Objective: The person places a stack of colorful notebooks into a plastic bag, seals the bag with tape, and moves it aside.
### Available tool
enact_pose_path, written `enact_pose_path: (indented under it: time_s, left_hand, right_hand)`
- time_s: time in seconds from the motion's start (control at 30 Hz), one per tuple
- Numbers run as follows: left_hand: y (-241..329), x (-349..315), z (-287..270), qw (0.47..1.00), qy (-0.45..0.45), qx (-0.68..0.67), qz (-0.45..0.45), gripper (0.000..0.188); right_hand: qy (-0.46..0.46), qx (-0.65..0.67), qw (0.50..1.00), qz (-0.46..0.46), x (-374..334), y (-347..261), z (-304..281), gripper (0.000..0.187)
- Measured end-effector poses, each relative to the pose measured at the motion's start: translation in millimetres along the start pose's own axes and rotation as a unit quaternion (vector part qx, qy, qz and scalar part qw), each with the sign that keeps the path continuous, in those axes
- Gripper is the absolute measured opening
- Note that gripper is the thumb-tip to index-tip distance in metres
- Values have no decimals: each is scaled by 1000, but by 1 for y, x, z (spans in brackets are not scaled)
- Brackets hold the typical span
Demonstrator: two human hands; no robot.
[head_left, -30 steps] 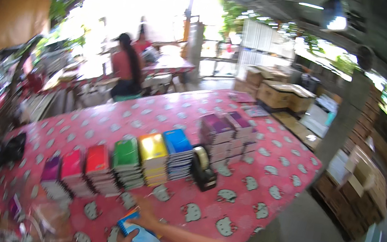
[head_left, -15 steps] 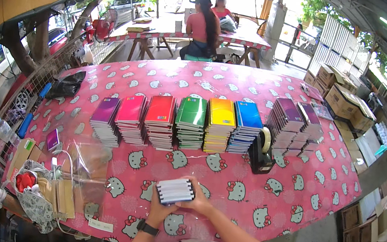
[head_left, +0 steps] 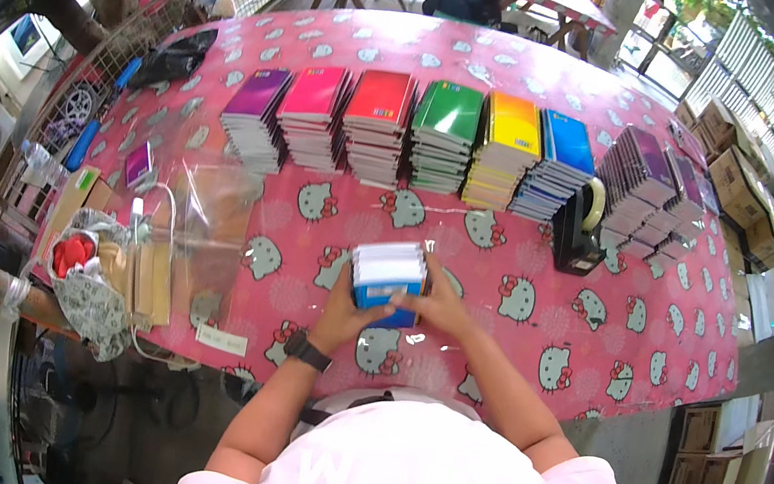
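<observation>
1. Left hand (head_left: 342,308) is curled round the left side of a blue notebook stack (head_left: 390,273), around mid-width and toward the worktop's (head_left: 634,347) near edge.
2. That stack's got white page edges up and a blue cover facing the near edge. Long axis? Honestly can't tell, fingers hide too much.
3. Right hand (head_left: 441,305) grips the other side. Looks like squaring-up to me; next move calls for even pressure.

From my end I see notebooks (head_left: 387,268) | held in a small stack, partly covered | blue cover toward the frame's lower edge | white page edges in layers above it | just below frame centre
</observation>
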State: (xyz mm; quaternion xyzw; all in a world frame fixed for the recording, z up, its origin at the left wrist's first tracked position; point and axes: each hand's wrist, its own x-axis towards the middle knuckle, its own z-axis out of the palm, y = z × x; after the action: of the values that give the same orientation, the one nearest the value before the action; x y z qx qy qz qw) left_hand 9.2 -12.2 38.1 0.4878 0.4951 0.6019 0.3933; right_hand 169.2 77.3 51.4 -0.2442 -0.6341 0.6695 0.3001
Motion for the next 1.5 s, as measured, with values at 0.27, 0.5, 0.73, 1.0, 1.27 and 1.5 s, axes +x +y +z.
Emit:
enact_pose_path:
  time_s: [0.27, 0.5, 0.73, 1.0, 1.27, 1.5]
  left_hand:
    - [-21, 37, -10, 965, 31, -87, -245, 54]
    - [-10, 57, 2, 966, -13, 9, -257, 51]
    - [-34, 51, -6, 952, 68, 179, -239, 60]
    - [-23, 37, -6, 948, 14, 238, -213, 73]
    - [-31, 35, 35, 978, 172, 40, -112, 84]
    - [-38, 19, 26, 971, 149, 180, -54, 87]
  right_hand:
    - [261, -635, 727, -28, 15, 43, -83, 30]
    - [328, -565, 751, -92, 16, 49, -85, 21]
    - [343, -486, 802, -45, 16, 50, -85, 33]
    - [179, -224, 952, 105, -25, 9, -93, 31]
    - [24, -597, 802, 10, -24, -24, 47, 16]
    - [-103, -383, 915, 77, -26, -47, 22, 23]
